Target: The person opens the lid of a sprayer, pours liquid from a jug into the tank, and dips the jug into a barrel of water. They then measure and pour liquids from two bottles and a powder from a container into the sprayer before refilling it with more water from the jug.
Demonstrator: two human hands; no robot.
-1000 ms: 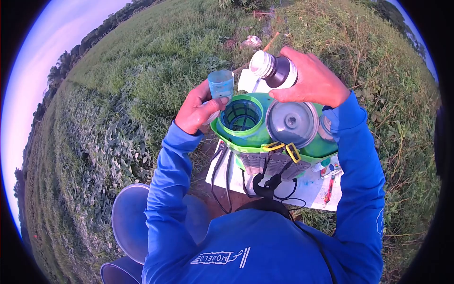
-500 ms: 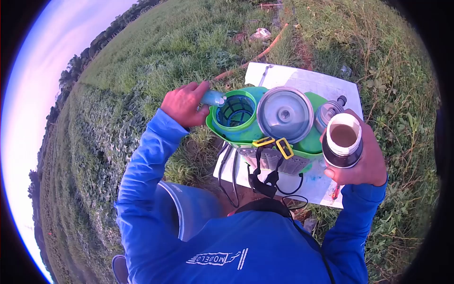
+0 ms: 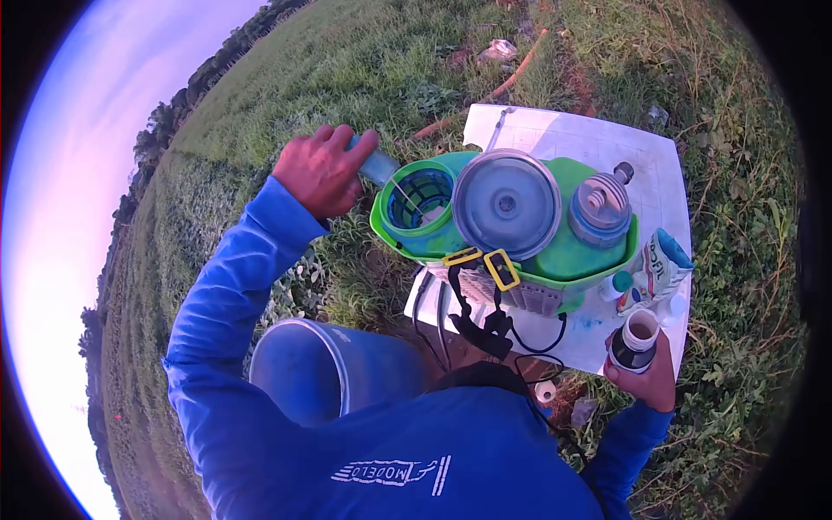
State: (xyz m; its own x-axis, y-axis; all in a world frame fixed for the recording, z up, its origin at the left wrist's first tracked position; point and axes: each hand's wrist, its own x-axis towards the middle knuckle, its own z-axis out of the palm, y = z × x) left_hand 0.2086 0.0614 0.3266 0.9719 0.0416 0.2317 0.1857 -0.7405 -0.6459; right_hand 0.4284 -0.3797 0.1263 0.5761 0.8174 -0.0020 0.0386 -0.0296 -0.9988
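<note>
While left hand (image 3: pixel 319 170) tips cup (image 3: pixel 379 166), right hand (image 3: pixel 648 374) lowers bottle (image 3: pixel 633 341).

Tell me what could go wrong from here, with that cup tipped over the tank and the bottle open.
The left hand tips the small cup at the rim of the tank opening; liquid could miss the strainer and run down the green tank. The right hand holds the dark bottle uncapped near the edge of the white board, so a tilt could spill it.

The sprayer tank (image 3: pixel 555 251) is bright green, its lid (image 3: pixel 507 204) grey; the bottle (image 3: pixel 634 342) dark, the sleeve (image 3: pixel 234 295) blue.
</note>
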